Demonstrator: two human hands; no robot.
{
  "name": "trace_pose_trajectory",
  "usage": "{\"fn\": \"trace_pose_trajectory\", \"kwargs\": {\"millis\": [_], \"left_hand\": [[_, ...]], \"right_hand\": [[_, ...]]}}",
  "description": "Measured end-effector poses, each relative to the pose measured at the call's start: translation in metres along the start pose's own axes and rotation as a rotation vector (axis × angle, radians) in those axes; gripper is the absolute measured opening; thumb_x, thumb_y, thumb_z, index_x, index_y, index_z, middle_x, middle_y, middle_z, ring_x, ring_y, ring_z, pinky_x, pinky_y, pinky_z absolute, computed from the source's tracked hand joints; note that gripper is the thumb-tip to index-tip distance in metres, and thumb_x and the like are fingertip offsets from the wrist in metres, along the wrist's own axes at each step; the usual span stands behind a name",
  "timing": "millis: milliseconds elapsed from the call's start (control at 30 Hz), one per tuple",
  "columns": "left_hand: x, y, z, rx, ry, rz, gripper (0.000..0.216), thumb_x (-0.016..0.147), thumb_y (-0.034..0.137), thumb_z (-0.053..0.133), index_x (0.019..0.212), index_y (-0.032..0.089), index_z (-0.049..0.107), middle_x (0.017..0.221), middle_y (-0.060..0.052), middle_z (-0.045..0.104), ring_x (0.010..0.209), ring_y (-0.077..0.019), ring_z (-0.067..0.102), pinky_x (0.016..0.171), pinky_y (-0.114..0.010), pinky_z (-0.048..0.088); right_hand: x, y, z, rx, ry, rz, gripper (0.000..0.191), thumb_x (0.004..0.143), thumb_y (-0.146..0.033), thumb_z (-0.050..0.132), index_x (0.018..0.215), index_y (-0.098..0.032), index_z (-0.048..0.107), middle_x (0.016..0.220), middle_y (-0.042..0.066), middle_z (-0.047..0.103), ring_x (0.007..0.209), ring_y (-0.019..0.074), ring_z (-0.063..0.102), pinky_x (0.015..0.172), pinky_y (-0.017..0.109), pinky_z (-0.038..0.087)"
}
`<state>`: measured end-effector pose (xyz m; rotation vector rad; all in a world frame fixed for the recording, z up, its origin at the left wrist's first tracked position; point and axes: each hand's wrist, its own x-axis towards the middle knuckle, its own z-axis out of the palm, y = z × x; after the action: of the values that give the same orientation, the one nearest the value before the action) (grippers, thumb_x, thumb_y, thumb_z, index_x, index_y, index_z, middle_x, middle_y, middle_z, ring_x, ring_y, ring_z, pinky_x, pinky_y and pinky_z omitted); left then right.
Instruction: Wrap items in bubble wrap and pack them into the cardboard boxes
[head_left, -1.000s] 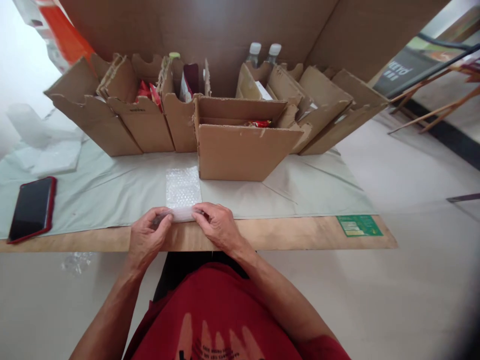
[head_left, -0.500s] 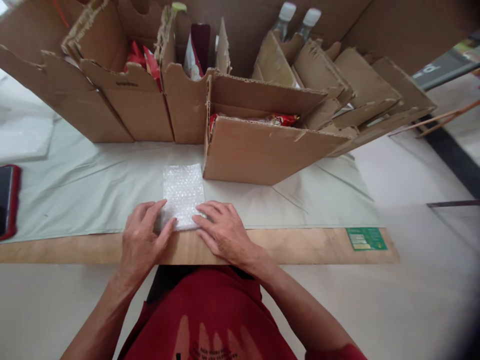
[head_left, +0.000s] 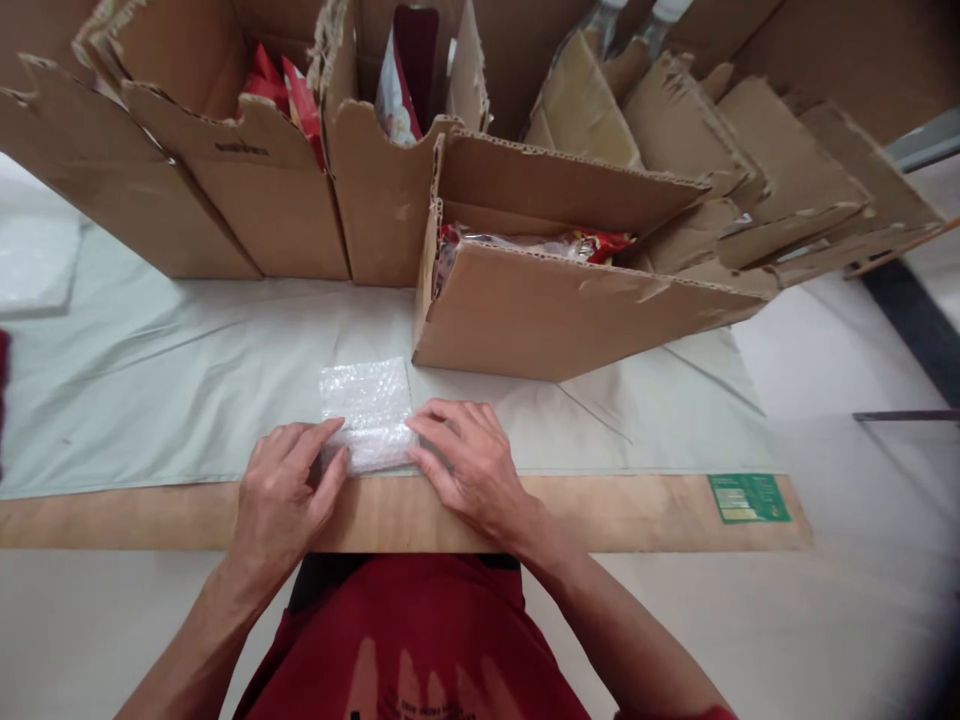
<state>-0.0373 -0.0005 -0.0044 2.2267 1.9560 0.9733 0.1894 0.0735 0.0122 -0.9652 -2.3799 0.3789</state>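
Bubble wrap (head_left: 366, 395) on cloth (head_left: 217, 390), near end folded. Left hand (head_left: 285, 490) touches left edge, right hand (head_left: 476, 475) right edge, thumbs and forefingers spread. Box (head_left: 559, 312) beyond, right.

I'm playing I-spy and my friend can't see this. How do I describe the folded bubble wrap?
Find the row of boxes, then the front box. Just off its lower left corner, on the pale cloth, lies the bubble wrap. It's folded and sits between the left grip and right grip, unlike the clear plastic at the far left.
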Motion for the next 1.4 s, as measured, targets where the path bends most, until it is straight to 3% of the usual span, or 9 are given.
{"fn": "trace_pose_trajectory", "kwargs": {"millis": [167, 367, 500, 700, 900, 1033, 1133, 1267, 1400], "left_hand": [[-0.003, 0.000, -0.005, -0.008, 0.025, 0.017, 0.031, 0.098, 0.022, 0.068, 0.128, 0.016, 0.065, 0.120, -0.015, 0.067, 0.109, -0.0300, 0.066, 0.095, -0.045, 0.053], [-0.003, 0.002, -0.018, -0.155, -0.118, 0.024, 0.030, 0.102, 0.019, 0.061, 0.132, 0.022, 0.061, 0.104, -0.005, 0.074, 0.097, -0.0223, 0.068, 0.089, -0.038, 0.053], [0.005, -0.007, -0.008, -0.005, -0.049, -0.040, 0.027, 0.101, 0.029, 0.062, 0.127, 0.021, 0.066, 0.101, -0.007, 0.073, 0.087, -0.0235, 0.067, 0.081, -0.039, 0.053], [0.015, -0.021, 0.005, 0.087, -0.030, -0.045, 0.030, 0.101, 0.037, 0.061, 0.125, 0.021, 0.069, 0.113, -0.012, 0.072, 0.101, -0.0303, 0.068, 0.089, -0.045, 0.056], [0.028, -0.032, -0.001, -0.101, -0.148, 0.111, 0.058, 0.099, 0.035, 0.056, 0.154, 0.019, 0.046, 0.135, -0.017, 0.069, 0.135, -0.0371, 0.061, 0.106, -0.053, 0.055], [0.028, -0.023, -0.002, -0.308, -0.242, 0.166, 0.026, 0.100, 0.027, 0.058, 0.125, 0.027, 0.062, 0.102, -0.003, 0.076, 0.093, -0.0199, 0.074, 0.079, -0.029, 0.060], [0.025, -0.008, 0.000, -0.437, -0.217, 0.198, 0.009, 0.101, 0.025, 0.057, 0.107, 0.029, 0.064, 0.093, -0.001, 0.075, 0.084, -0.0166, 0.074, 0.073, -0.025, 0.059], [0.039, 0.014, -0.007, -0.367, -0.153, 0.238, 0.027, 0.101, 0.039, 0.061, 0.126, 0.029, 0.064, 0.116, -0.008, 0.076, 0.104, -0.0222, 0.076, 0.081, -0.030, 0.064], [0.094, 0.036, -0.020, -0.167, 0.087, 0.231, 0.070, 0.098, 0.038, 0.067, 0.162, 0.030, 0.041, 0.161, -0.014, 0.050, 0.144, -0.0348, 0.056, 0.110, -0.050, 0.057]], "right_hand": [[0.002, 0.001, 0.001, -0.037, -0.168, -0.168, 0.018, 0.105, -0.022, 0.059, 0.117, -0.017, 0.071, 0.125, 0.011, 0.076, 0.117, 0.0273, 0.064, 0.094, 0.041, 0.045], [0.012, 0.001, 0.001, 0.128, -0.253, -0.021, 0.021, 0.108, -0.024, 0.056, 0.121, -0.019, 0.071, 0.103, 0.005, 0.081, 0.096, 0.0218, 0.068, 0.091, 0.038, 0.046], [0.014, -0.002, -0.004, 0.026, -0.229, 0.065, 0.027, 0.107, -0.032, 0.057, 0.127, -0.018, 0.069, 0.129, 0.014, 0.075, 0.109, 0.0276, 0.066, 0.092, 0.043, 0.049], [0.030, 0.004, 0.005, -0.086, -0.338, 0.147, 0.052, 0.102, -0.047, 0.065, 0.141, -0.013, 0.060, 0.156, 0.024, 0.056, 0.135, 0.0386, 0.056, 0.104, 0.054, 0.049], [0.031, 0.001, 0.004, 0.137, -0.364, 0.102, 0.018, 0.099, -0.028, 0.070, 0.114, -0.019, 0.067, 0.148, 0.015, 0.064, 0.136, 0.0305, 0.059, 0.109, 0.048, 0.047], [0.014, -0.004, -0.011, 0.369, -0.308, 0.143, 0.038, 0.097, -0.021, 0.069, 0.133, -0.023, 0.060, 0.127, 0.008, 0.075, 0.115, 0.0218, 0.070, 0.104, 0.039, 0.051], [0.001, -0.002, -0.026, 0.437, -0.243, 0.290, 0.047, 0.091, -0.023, 0.075, 0.136, -0.025, 0.062, 0.118, 0.005, 0.078, 0.104, 0.0206, 0.072, 0.096, 0.034, 0.055], [-0.013, 0.011, -0.062, 0.494, -0.236, 0.283, 0.006, 0.091, -0.020, 0.075, 0.097, -0.022, 0.074, 0.090, 0.000, 0.077, 0.081, 0.0156, 0.071, 0.078, 0.026, 0.054], [-0.020, 0.030, -0.124, 0.536, -0.122, 0.223, 0.005, 0.094, -0.027, 0.075, 0.097, -0.023, 0.075, 0.088, 0.001, 0.077, 0.076, 0.0147, 0.072, 0.071, 0.025, 0.056]]}}
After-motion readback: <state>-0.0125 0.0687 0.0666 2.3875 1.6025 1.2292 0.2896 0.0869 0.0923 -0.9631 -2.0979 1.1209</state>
